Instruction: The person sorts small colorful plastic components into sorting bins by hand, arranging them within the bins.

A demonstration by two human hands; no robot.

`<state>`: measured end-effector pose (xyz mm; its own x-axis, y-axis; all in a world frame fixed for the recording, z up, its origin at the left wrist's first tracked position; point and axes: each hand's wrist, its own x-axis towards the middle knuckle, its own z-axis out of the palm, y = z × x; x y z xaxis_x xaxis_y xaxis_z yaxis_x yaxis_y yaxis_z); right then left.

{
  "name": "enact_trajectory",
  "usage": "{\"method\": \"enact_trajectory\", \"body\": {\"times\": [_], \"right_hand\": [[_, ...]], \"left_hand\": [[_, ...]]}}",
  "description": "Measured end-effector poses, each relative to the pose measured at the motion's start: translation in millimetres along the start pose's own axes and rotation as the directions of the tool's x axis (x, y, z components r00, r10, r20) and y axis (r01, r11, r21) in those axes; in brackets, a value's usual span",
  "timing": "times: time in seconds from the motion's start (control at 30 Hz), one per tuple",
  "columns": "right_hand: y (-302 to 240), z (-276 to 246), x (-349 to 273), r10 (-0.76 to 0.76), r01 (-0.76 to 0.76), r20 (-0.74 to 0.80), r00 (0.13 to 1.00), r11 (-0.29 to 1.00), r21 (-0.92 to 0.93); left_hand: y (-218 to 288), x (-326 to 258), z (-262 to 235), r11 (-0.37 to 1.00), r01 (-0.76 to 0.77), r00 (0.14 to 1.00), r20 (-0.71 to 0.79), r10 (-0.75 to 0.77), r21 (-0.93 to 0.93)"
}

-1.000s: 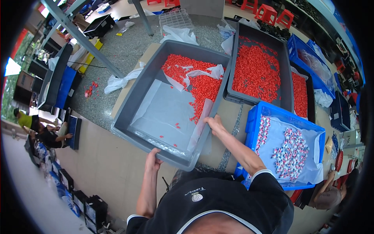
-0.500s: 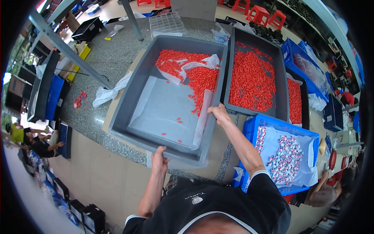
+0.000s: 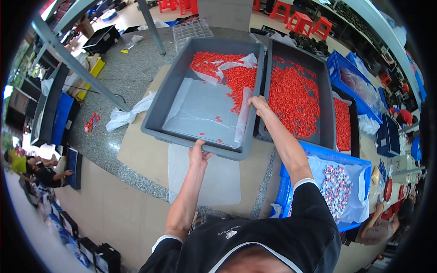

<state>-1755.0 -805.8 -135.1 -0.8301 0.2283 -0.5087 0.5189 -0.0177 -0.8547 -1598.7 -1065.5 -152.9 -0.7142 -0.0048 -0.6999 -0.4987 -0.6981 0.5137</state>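
Note:
A grey plastic tray [image 3: 157,119] lies before me, its floor partly lined with thin translucent sheets [image 3: 195,109]. Small red pieces [image 3: 241,82] are heaped across its far and right side, with a few strays near the front. My left hand [image 3: 198,155] grips the near edge from below. On the right rim, my right hand [image 3: 259,105] is closed, its thumb side showing. Beneath the tray's near edge, a white translucent sheet [image 3: 205,179] lies on a tan board [image 3: 132,152].
To the right stands a second grey tray [image 3: 262,133] of red pieces, then a dark tray with more. A blue crate [image 3: 284,186] at lower right holds small white, red and blue pieces. A metal post [image 3: 86,68] rises at left. Loose red pieces [image 3: 92,122] dot the speckled table. Other people sit farther off.
The grey tray has moved away from me and slightly right, both hands keeping their grip. More of the white sheet beneath now shows. The second grey tray's near end has shifted nearer.

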Motion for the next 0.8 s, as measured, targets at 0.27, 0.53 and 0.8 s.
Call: {"method": "enact_trajectory", "body": {"times": [0.27,0.53,0.8], "right_hand": [[-35.2,-0.4,10.5,-0.491,0.334,-0.184,0.851,0.778,-0.532],[-4.2,-35.8,-113.9,-0.331,0.348,0.113,0.937,0.849,-0.397],[55.7,-109.1,-228.8,-0.251,0.209,-0.008,0.968,0.824,-0.527]], "left_hand": [[6.9,48.5,47.3,1.0,0.021,1.0,0.018,-0.02,-0.018],[5.4,125.4,76.0,0.997,0.047,0.994,0.099,-0.04,-0.068],[22.7,163.6,77.2,0.997,0.063,0.995,0.077,-0.067,0.05]]}}
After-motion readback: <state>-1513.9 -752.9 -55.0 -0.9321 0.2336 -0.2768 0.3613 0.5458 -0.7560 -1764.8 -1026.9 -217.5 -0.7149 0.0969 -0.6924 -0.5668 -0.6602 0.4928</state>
